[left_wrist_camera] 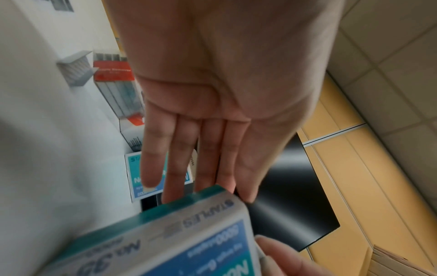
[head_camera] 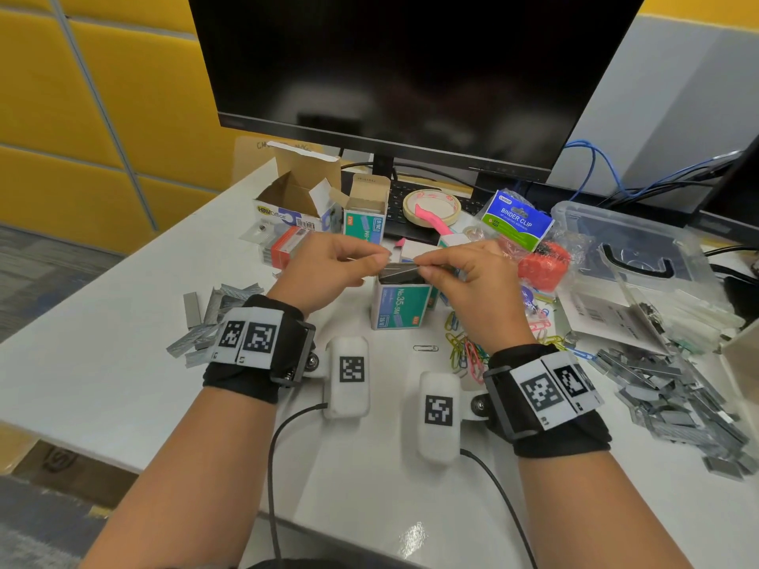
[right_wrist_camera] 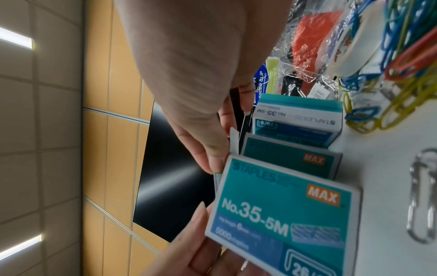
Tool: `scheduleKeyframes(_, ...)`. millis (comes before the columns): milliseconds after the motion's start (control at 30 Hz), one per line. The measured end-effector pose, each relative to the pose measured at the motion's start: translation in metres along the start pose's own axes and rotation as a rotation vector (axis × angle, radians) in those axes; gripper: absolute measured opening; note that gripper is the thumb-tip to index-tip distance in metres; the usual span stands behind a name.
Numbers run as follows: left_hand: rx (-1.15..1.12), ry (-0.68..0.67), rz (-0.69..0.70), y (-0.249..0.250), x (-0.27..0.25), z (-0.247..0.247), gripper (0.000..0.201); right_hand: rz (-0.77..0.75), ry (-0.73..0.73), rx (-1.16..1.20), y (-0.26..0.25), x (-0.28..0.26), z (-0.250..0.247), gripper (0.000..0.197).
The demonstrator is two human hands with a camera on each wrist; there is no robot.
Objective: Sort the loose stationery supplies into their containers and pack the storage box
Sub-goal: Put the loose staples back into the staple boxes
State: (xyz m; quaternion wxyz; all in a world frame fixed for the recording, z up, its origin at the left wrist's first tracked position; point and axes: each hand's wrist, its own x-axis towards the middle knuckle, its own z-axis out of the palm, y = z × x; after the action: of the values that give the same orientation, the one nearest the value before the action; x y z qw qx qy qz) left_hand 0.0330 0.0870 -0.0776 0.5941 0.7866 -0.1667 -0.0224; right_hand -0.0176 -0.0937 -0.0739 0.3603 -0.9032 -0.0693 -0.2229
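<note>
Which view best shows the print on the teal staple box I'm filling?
The right wrist view: the staple box fills the frame, with MAX and No.35-5M legible. The head view shows it small under both hands; the left wrist view shows it blurred.

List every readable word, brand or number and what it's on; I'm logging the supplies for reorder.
"MAX", "STAPLES", "No.35-5M": front teal staple box.
"No.35-5M", "STAPLES": staple box farther back.
"BINDER CLIP": blue and green bag label.
"Office": open cardboard box; the letters before it are unclear.
Barcodes and small print: too blurred to read.
</note>
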Motion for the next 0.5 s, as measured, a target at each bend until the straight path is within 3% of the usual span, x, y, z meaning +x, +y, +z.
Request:
scheduleKeyframes(100, -0.006, -0.058, -0.022, 0.0012, -0.0009, 0.001, 0.017, 0.017, 0.037, 0.033, -0.0006, 0.0, 0.0053, 0.018)
scheduleKeyframes(267, -0.012, -0.003, -0.028, 0.0025, 0.001, 0.0064, 0.01, 0.03, 0.059, 0.041, -0.0002, 0.0011, 0.0076, 0.008)
scheduleKeyframes(500, -0.014, 0.034, -0.038, 0.0027, 0.002, 0.0095, 0.011, 0.069, 0.006, 0.065, 0.0033, -0.0001, 0.0023, 0.012)
